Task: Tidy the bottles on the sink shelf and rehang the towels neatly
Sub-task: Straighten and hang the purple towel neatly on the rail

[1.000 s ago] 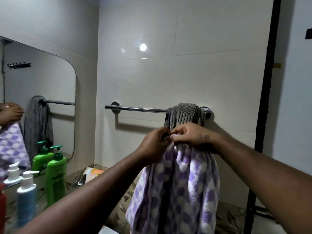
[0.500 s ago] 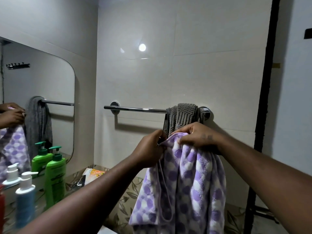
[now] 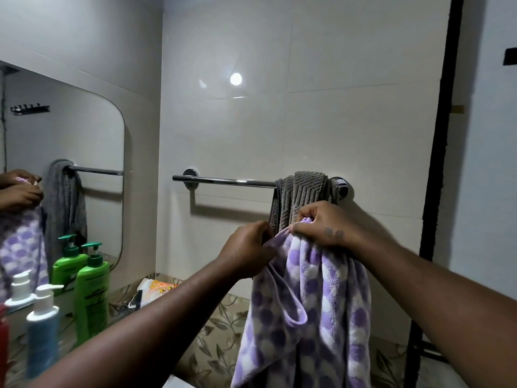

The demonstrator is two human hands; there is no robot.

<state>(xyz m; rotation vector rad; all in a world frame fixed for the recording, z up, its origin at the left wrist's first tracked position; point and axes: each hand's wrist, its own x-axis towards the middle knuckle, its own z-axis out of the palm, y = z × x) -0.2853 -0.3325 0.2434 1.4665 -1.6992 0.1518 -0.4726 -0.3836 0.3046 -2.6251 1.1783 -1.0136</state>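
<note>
A purple and white checked towel (image 3: pixel 313 312) hangs from both my hands in front of the wall. My left hand (image 3: pixel 246 247) pinches its upper edge on the left. My right hand (image 3: pixel 321 225) grips the bunched top beside it. Just behind my hands a grey ribbed towel (image 3: pixel 303 194) is draped, bunched, over the right end of the chrome towel rail (image 3: pixel 223 181). On the shelf at the left stand a green pump bottle (image 3: pixel 91 289), a blue pump bottle with a white cap (image 3: pixel 43 334) and a red bottle (image 3: pixel 3 340) cut off by the frame edge.
A mirror (image 3: pixel 92 130) on the left wall reflects the bottles, towels and hands. An orange and white packet (image 3: pixel 154 288) lies on the leaf-patterned counter (image 3: pixel 221 329) below the rail. A black vertical frame (image 3: pixel 444 135) runs down the right side.
My hands have drawn slightly apart, spreading the top edge of the purple towel between them. A hanging loop of the towel now shows below my left hand.
</note>
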